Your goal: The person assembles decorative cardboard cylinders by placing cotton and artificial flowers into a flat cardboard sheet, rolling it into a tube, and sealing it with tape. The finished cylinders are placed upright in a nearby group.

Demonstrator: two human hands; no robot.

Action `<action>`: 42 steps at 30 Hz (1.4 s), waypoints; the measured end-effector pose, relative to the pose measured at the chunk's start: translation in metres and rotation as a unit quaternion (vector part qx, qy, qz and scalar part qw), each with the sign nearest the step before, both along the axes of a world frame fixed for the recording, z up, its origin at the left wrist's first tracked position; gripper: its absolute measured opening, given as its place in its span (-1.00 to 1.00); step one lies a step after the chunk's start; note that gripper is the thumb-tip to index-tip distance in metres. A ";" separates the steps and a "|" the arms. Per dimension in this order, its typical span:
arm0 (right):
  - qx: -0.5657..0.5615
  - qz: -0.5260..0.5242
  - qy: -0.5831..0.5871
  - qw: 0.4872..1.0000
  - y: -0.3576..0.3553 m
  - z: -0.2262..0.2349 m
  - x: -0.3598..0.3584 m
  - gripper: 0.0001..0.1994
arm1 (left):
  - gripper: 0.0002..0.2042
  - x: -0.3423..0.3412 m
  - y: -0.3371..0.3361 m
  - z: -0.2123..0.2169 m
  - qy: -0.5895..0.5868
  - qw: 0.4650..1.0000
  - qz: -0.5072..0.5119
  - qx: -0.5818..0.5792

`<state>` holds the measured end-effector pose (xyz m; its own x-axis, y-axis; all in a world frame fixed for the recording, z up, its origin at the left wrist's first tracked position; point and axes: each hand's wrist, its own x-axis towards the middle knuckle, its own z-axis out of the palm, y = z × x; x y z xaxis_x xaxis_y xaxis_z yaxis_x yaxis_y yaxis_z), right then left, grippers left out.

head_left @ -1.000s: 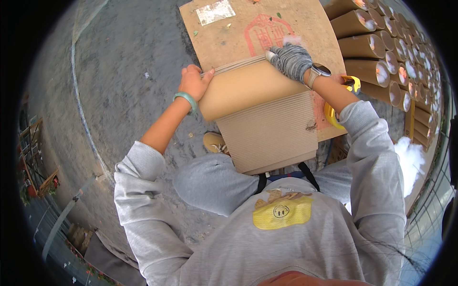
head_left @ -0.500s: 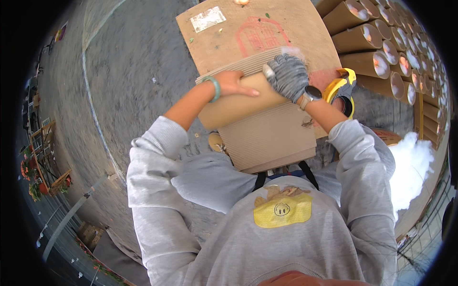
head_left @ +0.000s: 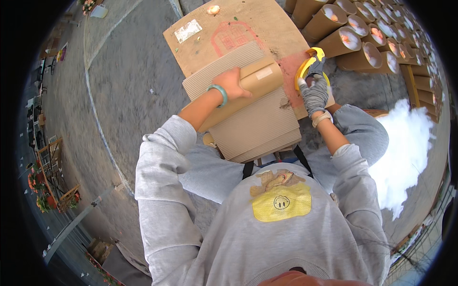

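Note:
My bare left hand (head_left: 232, 85), with a green bangle at its wrist, presses over a rolled brown cardboard sheet (head_left: 265, 85). Its thumb lies along the roll's near side and the fingers curl over the top. A pale rectangular piece, perhaps tape, sits on the roll near its right end. Under the roll lie flat corrugated cardboard sheets (head_left: 257, 126). My right hand (head_left: 315, 95), in a grey glove, is closed at a yellow and black tape dispenser (head_left: 316, 53) on the right side; part of the dispenser is hidden by the fingers.
A large cardboard box (head_left: 200, 50) serves as the work surface, with a small peach flower (head_left: 213, 9) on it. Several cardboard tubes (head_left: 343, 40) with white filling are stacked at the far right. White fluffy stuffing (head_left: 400, 157) lies by my right knee.
My right hand has left the roll and moved right to the tape dispenser. My left hand stays on the roll. The view has turned slightly, and the pale piece on the roll is uncovered.

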<state>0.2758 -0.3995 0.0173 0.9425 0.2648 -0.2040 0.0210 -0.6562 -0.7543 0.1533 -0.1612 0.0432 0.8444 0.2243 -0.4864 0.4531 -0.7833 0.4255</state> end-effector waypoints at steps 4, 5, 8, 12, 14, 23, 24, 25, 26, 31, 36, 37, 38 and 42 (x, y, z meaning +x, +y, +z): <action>-0.263 0.165 -0.188 0.932 -0.009 -0.032 0.013 -0.32 | -0.27 -0.006 -0.012 0.007 -0.021 0.996 0.021 0.083; -0.249 0.161 -0.179 0.938 -0.007 -0.033 0.017 -0.34 | -0.28 -0.009 -0.017 0.006 -0.041 0.991 0.034 0.123; -0.100 0.130 -0.050 0.985 -0.003 -0.001 0.033 -0.42 | -0.32 -0.021 -0.033 0.001 -0.053 0.987 0.046 0.144; 0.273 0.236 0.204 0.910 0.008 0.087 0.043 -0.60 | -0.33 -0.028 -0.043 -0.009 -0.082 0.982 0.047 0.164; 0.316 0.248 0.243 0.883 0.021 0.109 0.020 -0.59 | -0.32 -0.028 -0.044 -0.012 -0.099 0.978 0.045 0.180; 0.178 0.287 0.207 0.918 -0.060 0.072 -0.088 -0.52 | -0.27 -0.026 -0.029 -0.020 -0.053 0.988 0.041 0.141; 0.181 0.275 0.241 0.913 -0.074 0.068 -0.092 -0.51 | -0.28 -0.026 -0.025 -0.020 -0.068 0.987 0.041 0.139; 0.187 0.271 0.265 0.907 -0.083 0.060 -0.093 -0.48 | -0.30 -0.024 -0.022 -0.019 -0.083 0.987 0.042 0.131; 0.192 0.266 0.288 0.900 -0.089 0.052 -0.094 -0.46 | -0.32 -0.023 -0.020 -0.016 -0.086 0.987 0.041 0.127; 0.352 0.159 0.487 0.783 -0.074 0.010 -0.096 -0.38 | -0.24 -0.013 -0.021 0.041 -0.066 0.992 0.005 0.106; 0.397 0.080 0.552 0.729 0.003 0.034 -0.037 -0.41 | -0.24 -0.053 -0.046 0.129 -0.269 0.949 -0.106 0.127; 0.406 0.140 0.528 0.733 0.020 0.046 -0.018 -0.44 | -0.25 -0.063 -0.056 0.133 -0.348 0.922 -0.122 0.117; 0.428 0.191 0.579 0.668 0.042 0.059 0.007 -0.52 | -0.26 -0.067 -0.071 0.126 -0.286 0.935 -0.160 0.137; 0.373 0.306 0.548 0.683 0.046 0.100 0.017 -0.17 | -0.32 -0.058 -0.101 0.049 -0.113 0.967 -0.115 0.198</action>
